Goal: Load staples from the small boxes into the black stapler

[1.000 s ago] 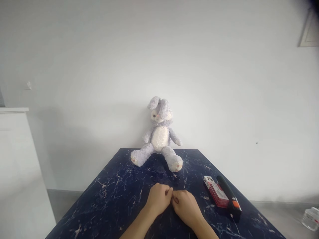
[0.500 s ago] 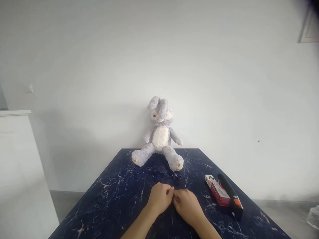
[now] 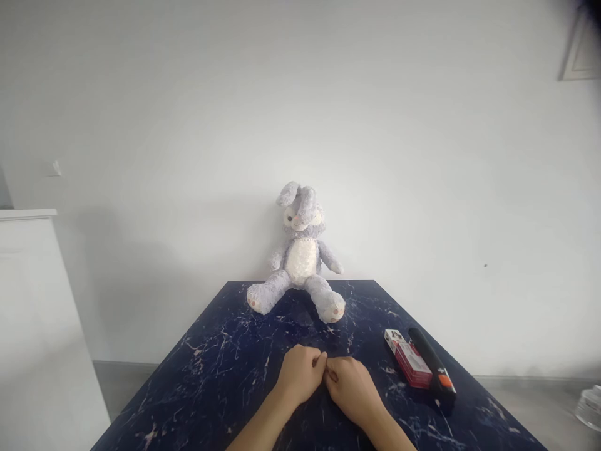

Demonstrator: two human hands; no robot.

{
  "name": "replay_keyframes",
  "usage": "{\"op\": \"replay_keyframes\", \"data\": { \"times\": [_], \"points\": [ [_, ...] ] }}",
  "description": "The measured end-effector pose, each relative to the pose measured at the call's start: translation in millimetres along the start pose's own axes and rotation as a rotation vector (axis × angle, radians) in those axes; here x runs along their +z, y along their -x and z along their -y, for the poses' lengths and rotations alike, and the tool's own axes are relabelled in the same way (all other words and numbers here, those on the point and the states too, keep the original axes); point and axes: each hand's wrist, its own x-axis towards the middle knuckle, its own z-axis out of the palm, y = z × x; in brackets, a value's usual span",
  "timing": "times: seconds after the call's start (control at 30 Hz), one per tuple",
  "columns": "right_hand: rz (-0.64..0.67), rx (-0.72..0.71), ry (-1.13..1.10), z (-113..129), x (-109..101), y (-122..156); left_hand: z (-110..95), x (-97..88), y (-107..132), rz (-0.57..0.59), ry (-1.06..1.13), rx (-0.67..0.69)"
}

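My left hand (image 3: 301,373) and my right hand (image 3: 351,389) rest on the dark blue marbled table (image 3: 206,376), each curled into a loose fist. Their thumb sides meet in the middle, and no object shows in either. Beyond them a grey plush rabbit (image 3: 302,260) with a white belly sits at the far edge, apart from both hands, one ear folded over its face. Right of my right hand lie a red and white box or stack of boxes (image 3: 409,360) and, close alongside, a long black object (image 3: 432,360) with an orange patch near its front end.
Behind the table's far edge rises a pale wall (image 3: 422,156). A white cabinet (image 3: 37,313) stands to the left, apart from the table. At the far right edge a clear plastic container (image 3: 589,406) is partly in view. A framed piece (image 3: 585,53) shows at upper right.
The whole view has shifted very slightly to the left. Both hands, the rabbit and the things on the right keep their places on the table.
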Motion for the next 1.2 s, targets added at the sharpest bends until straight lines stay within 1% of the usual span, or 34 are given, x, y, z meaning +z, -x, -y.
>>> {"op": "replay_keyframes", "data": {
  "times": [0.3,0.43,0.53,0.63,0.77,0.87,0.97,1.1,1.2],
  "points": [
    [-0.039,-0.021,0.039,0,-1,2,-3,-2.7,1,0.003,-0.028,0.006],
    [-0.080,-0.013,0.074,5,-7,11,-5,-6.3,1,0.007,-0.042,0.018],
    [-0.095,-0.057,0.108,4,-17,29,-6,-8.4,1,0.018,-0.055,0.022],
    [-0.070,-0.105,0.111,-5,-33,50,-7,-9.7,3,0.037,-0.070,0.033],
    [-0.040,-0.055,0.124,-19,-52,65,-9,-10.9,6,0.067,-0.099,0.070],
    [0.001,-0.030,0.127,-23,-55,63,-15,-9.7,9,0.098,-0.118,0.113],
    [0.036,-0.029,0.123,-22,-52,58,-25,-4.9,14,0.123,-0.131,0.161],
    [0.053,0.000,0.122,-21,-49,56,-39,2.4,18,0.156,-0.141,0.217],
    [0.067,0.026,0.117,-20,-50,57,-44,2.5,17,0.176,-0.142,0.238]
  ]
}}
